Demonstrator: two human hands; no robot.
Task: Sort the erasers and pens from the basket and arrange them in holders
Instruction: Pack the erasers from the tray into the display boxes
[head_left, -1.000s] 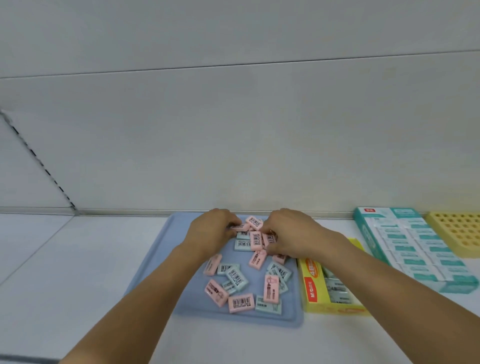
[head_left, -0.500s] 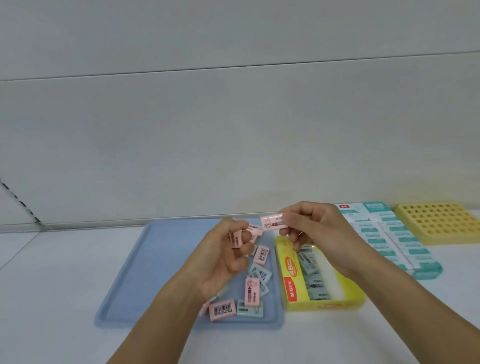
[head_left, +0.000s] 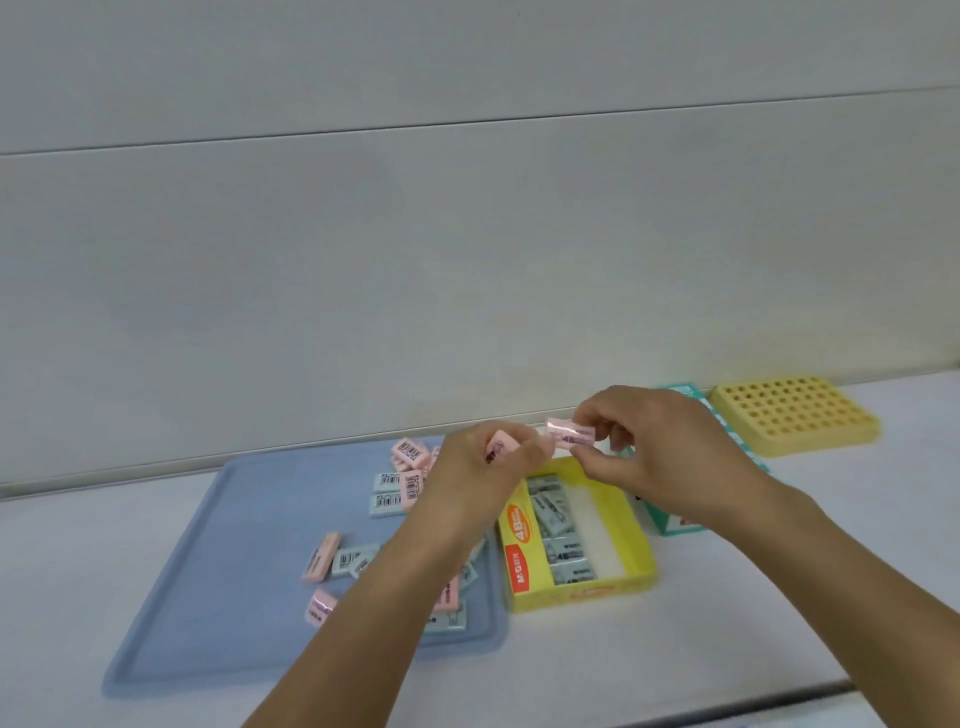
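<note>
Several pink and pale blue erasers (head_left: 397, 486) lie scattered on a blue tray (head_left: 244, 551). My left hand (head_left: 488, 480) grips one pink eraser (head_left: 501, 447) above the tray's right edge. My right hand (head_left: 660, 457) pinches another pink eraser (head_left: 571, 434) just above the yellow eraser box (head_left: 631, 535), which holds a row of pale blue erasers (head_left: 556, 514). The two hands are close together, with fingertips almost touching.
A teal eraser box (head_left: 675, 525) sits behind my right hand, mostly hidden. A yellow holder with many round holes (head_left: 792, 413) stands at the far right. A white wall runs along the back of the white table (head_left: 727, 634).
Both hands lifted from the eraser pile, each with a pink eraser, and moved right over the yellow box. The view shifted left.
</note>
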